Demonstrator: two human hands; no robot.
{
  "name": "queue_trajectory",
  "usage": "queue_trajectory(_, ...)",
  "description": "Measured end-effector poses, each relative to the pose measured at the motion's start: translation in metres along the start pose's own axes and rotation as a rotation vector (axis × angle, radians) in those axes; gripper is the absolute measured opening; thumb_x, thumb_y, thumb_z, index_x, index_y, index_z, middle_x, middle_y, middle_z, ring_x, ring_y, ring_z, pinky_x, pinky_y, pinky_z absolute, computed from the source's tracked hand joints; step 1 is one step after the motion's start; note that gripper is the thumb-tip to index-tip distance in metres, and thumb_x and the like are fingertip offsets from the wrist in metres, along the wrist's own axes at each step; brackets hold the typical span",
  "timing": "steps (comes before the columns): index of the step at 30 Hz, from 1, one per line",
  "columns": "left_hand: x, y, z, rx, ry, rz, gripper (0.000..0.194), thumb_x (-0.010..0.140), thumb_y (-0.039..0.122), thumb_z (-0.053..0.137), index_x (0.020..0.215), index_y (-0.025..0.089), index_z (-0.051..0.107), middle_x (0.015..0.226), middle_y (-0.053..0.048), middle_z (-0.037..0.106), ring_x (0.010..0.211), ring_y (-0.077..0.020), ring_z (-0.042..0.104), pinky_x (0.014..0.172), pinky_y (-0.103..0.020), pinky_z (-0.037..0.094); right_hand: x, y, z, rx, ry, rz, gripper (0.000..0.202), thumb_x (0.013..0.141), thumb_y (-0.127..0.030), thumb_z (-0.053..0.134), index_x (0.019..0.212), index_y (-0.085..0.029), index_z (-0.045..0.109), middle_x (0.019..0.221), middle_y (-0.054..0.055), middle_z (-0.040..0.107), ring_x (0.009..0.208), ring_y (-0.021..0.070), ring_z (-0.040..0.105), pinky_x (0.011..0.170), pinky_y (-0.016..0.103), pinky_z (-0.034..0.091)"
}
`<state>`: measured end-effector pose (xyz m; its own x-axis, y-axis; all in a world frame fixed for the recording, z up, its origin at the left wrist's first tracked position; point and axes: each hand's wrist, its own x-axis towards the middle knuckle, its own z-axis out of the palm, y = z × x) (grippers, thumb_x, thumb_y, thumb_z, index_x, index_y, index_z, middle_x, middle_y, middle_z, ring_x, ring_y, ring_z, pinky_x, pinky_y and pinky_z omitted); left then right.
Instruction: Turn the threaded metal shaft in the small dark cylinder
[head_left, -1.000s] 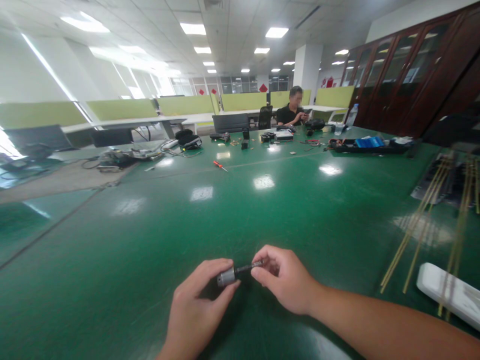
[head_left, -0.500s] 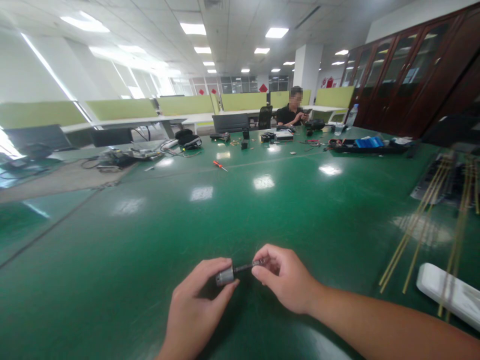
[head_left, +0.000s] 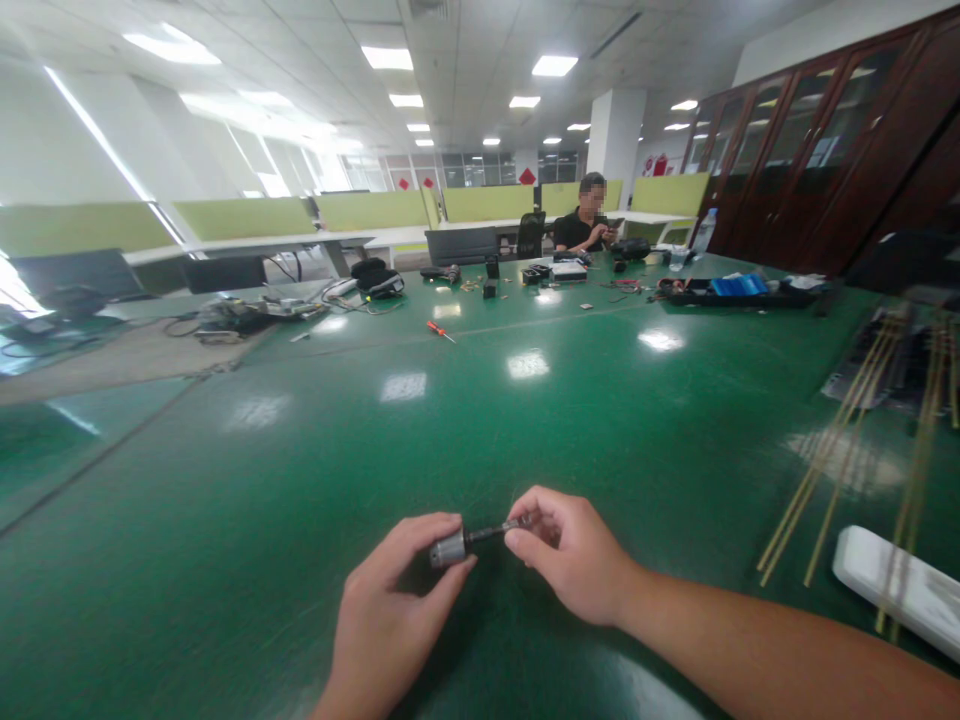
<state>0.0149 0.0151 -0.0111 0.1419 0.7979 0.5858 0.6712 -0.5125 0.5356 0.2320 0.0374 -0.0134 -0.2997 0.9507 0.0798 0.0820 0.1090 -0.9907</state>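
Observation:
Low in the head view, my left hand [head_left: 401,590] holds a short grey metal cylinder [head_left: 448,549] between thumb and fingers. From its right end a thin dark shaft [head_left: 486,534] sticks out, tilted slightly upward to the right. My right hand [head_left: 574,555] pinches the far end of that shaft with thumb and fingertips, which partly cover it. The two pieces look joined. Both hands are just above the green table [head_left: 337,460]; the exact kind of the metal part is too small to tell.
A red-handled screwdriver [head_left: 438,330] lies farther back. On the right are thin yellowish sticks [head_left: 825,460] and a white power strip [head_left: 900,590]. A black tray with blue items [head_left: 739,287], cables and black devices line the far edge, where a person [head_left: 589,225] sits.
Both hands keep nearly the same place and grip. The right fingertips have shifted very slightly, and a little more of the shaft's end shows.

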Motion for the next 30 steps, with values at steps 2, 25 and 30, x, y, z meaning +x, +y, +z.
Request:
queue_trajectory(2, -0.0003, -0.0011, 0.0003, -0.007, 0.005, 0.000, 0.022, 0.085, 0.033, 0.073, 0.106, 0.031, 0.068, 0.105, 0.005, 0.072, 0.094, -0.0132, 0.069, 0.089, -0.022, 0.054, -0.0001, -0.0002, 0.0000, 0.000, 0.002, -0.001, 0.011, 0.085, -0.027, 0.065, 0.088, -0.016, 0.063, 0.070, -0.002, 0.059, 0.062, 0.0122, 0.053, 0.058, 0.024, 0.041)
queue_trajectory(25, 0.0004, -0.0032, 0.0014, -0.027, 0.006, -0.036, 0.022, 0.085, 0.032, 0.073, 0.105, 0.026, 0.070, 0.104, -0.002, 0.072, 0.095, -0.0193, 0.069, 0.088, -0.031, 0.057, -0.0002, 0.0012, -0.0015, 0.002, 0.005, 0.009, 0.010, 0.086, -0.027, 0.064, 0.089, -0.017, 0.063, 0.069, -0.002, 0.060, 0.061, 0.0126, 0.054, 0.058, 0.024, 0.042)
queue_trajectory(30, 0.0007, -0.0012, 0.0003, -0.024, 0.007, -0.047, 0.021, 0.085, 0.033, 0.073, 0.104, 0.026, 0.070, 0.103, -0.002, 0.072, 0.094, -0.0196, 0.070, 0.088, -0.032, 0.057, 0.0000, 0.0019, -0.0018, 0.006, 0.005, 0.011, 0.011, 0.087, -0.028, 0.064, 0.089, -0.018, 0.063, 0.069, -0.002, 0.060, 0.062, 0.0127, 0.055, 0.058, 0.024, 0.042)
